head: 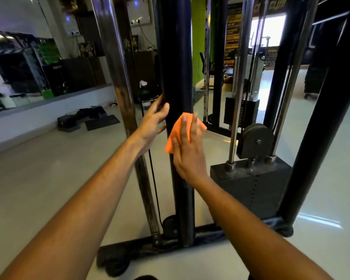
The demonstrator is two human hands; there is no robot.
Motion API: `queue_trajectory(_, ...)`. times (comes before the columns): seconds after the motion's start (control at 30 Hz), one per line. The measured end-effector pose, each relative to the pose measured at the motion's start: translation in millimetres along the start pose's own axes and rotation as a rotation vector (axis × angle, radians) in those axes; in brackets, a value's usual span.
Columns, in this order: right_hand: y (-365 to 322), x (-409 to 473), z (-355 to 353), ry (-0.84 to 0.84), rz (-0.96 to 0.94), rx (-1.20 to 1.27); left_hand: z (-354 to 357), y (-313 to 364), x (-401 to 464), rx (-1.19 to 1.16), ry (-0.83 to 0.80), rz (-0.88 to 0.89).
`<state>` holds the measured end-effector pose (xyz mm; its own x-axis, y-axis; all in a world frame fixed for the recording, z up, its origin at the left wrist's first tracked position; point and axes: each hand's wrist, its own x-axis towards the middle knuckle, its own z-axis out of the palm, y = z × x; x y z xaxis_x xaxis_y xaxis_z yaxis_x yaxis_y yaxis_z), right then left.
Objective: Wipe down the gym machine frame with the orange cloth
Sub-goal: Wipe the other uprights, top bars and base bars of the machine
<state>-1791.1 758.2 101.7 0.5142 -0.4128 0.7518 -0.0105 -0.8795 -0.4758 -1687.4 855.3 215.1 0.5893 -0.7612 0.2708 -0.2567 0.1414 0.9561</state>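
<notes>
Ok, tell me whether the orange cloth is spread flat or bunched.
Bunched: the orange cloth sits crumpled under the right hand, pressed against the black post.

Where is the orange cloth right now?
Head view, centre: the orange cloth is pressed flat under the right hand against the black upright post, beside the left hand.

We have a single view, from a wide-angle camera worn on the head. It faces forward and down, so both forearms enter from the bottom edge and reach away from us. The left hand point(153, 120) and right hand point(187, 152) sit near mid-frame, close to the lens, at the black upright post point(177, 67) of the machine frame. The floor point(49, 178) fills the lower part of the view, and the room beyond lies along the top. Straight verticals bow outward near the edges.
</notes>
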Motion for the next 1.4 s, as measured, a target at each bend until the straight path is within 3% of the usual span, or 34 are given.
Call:
queue_trajectory(0.13,6,-2,15,0.071,-0.022,-0.047,12,-18,-5,0.006,0.065,0.038)
queue_trajectory(0.3,64,-95,48,-0.069,-0.042,-0.116,27,-72,-15,0.017,0.113,0.043)
queue_trajectory(0.5,48,-62,43,0.047,-0.037,-0.037,37,-107,-25,-0.003,0.148,0.035)
queue_trajectory(0.7,97,-138,70,-0.115,-0.041,-0.094,38,-122,-30,-0.057,0.153,0.093)
queue_trajectory(0.93,64,-82,54,0.015,-0.033,-0.056,33,-127,-35,-0.098,0.125,0.112)
queue_trajectory(1.1,89,-147,73,-0.112,0.028,-0.069,37,-137,-45,-0.103,0.138,0.053)
queue_trajectory(1.3,60,-71,39,-0.019,-0.006,0.091,31,-148,-45,-0.203,0.126,-0.007)
queue_trajectory(1.4,64,-84,44,-0.023,-0.003,0.054,30,-148,-46,-0.213,0.124,-0.009)
